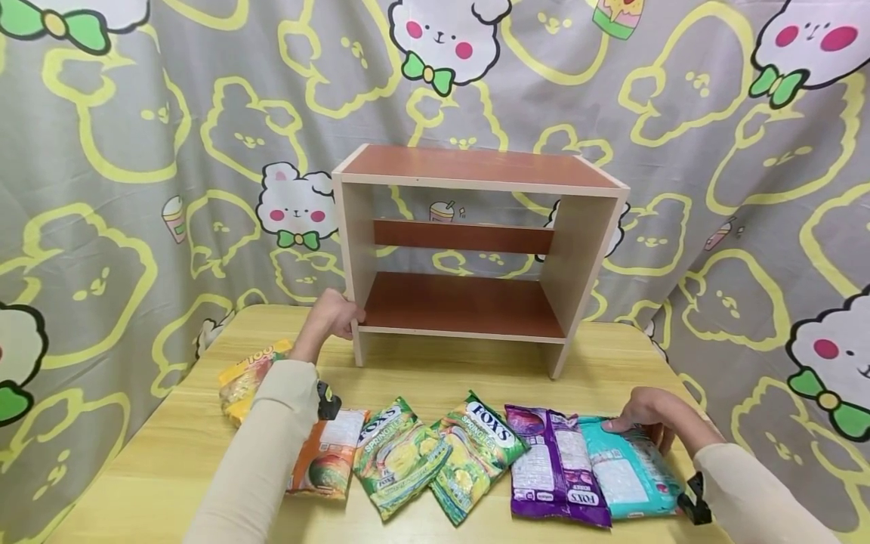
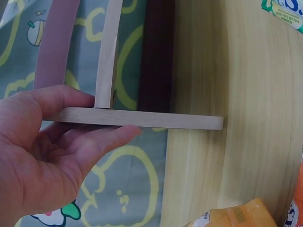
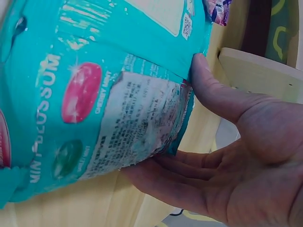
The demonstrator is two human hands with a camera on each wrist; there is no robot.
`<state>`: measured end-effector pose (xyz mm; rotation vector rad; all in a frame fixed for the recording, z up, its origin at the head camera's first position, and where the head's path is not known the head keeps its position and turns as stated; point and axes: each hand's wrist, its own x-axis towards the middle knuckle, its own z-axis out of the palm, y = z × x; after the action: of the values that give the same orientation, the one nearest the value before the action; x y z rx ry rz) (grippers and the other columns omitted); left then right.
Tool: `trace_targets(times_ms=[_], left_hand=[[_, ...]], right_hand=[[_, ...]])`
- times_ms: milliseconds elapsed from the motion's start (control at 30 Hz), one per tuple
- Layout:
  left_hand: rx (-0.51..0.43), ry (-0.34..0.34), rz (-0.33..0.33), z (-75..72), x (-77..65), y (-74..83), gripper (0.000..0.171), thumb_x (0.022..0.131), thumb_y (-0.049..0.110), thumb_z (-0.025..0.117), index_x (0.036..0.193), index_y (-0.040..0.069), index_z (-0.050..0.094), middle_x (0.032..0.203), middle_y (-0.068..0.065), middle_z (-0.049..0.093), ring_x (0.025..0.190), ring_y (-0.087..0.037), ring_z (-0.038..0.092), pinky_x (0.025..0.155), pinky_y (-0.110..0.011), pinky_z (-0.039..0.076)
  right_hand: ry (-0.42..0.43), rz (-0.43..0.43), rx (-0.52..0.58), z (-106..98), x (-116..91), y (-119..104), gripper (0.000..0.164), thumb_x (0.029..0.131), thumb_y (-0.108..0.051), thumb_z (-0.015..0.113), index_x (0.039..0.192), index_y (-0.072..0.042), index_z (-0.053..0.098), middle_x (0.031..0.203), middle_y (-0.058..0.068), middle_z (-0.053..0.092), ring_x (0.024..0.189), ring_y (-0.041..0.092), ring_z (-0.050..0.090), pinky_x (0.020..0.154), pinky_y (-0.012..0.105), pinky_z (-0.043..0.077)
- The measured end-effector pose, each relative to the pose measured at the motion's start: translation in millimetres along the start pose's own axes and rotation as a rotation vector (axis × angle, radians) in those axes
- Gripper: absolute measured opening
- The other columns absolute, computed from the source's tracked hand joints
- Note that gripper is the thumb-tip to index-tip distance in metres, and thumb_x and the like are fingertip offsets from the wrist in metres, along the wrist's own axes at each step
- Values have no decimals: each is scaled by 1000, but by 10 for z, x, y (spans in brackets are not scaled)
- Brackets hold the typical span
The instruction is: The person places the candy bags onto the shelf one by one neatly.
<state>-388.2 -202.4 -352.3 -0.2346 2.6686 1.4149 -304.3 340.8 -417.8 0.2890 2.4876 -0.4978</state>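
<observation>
A small two-tier wooden shelf [image 1: 476, 166] with reddish-brown boards and pale edges stands on the table. My left hand [image 1: 333, 311] grips its left side panel low down, near the lower board. In the left wrist view the thumb and fingers lie on opposite faces of that panel [image 2: 184, 120]. At the front right, my right hand [image 1: 655, 414] holds a teal candy bag [image 1: 628, 472] by its far edge. The right wrist view has the thumb on top of the bag and the other fingers beneath it. A purple candy bag [image 1: 553, 468] lies against the teal one.
Two green candy bags [image 1: 401, 461] [image 1: 476, 457] lie in the middle front. Left of them are an orange bag [image 1: 333, 461] and a yellow bag [image 1: 248, 378], both partly behind the left forearm. A patterned curtain [image 1: 224, 136] hangs around the wooden table [image 1: 408, 378].
</observation>
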Motion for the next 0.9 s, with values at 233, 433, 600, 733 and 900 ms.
trace_targets(times_ms=[233,433,600,733,900], left_hand=[[0,-1,-1,0,7,1,21,84,6,66,99,-8,62,85,-13,61,63,-18,61,76,-42,65],[18,1,-4,13,-13,8,18,85,7,67,96,-7,63,88,-13,61,67,-20,64,78,-42,65],[17,8,-1,12,-33,2,28,86,8,67,106,-10,64,96,-17,64,71,-21,65,82,-44,64],[25,12,2,14,-39,8,29,86,9,66,107,-10,64,97,-18,64,72,-22,66,78,-42,65],[19,2,12,12,-36,-4,21,86,9,66,98,-8,64,89,-14,64,69,-21,66,66,-35,64]], right_hand=[[58,2,2,1,49,-15,81,85,-48,79,114,21,48,92,28,64,86,41,67,77,52,62],[113,-13,14,-8,105,-9,81,85,-50,79,111,20,48,94,27,61,85,39,65,75,50,62],[215,-65,26,-26,139,6,76,84,-49,79,104,19,50,92,25,57,80,35,63,67,45,62],[305,-85,14,-41,173,13,74,83,-49,79,99,19,54,87,23,58,73,32,62,60,40,60],[355,-80,13,-45,229,9,76,82,-49,81,100,20,54,87,26,58,73,32,61,59,38,59]])
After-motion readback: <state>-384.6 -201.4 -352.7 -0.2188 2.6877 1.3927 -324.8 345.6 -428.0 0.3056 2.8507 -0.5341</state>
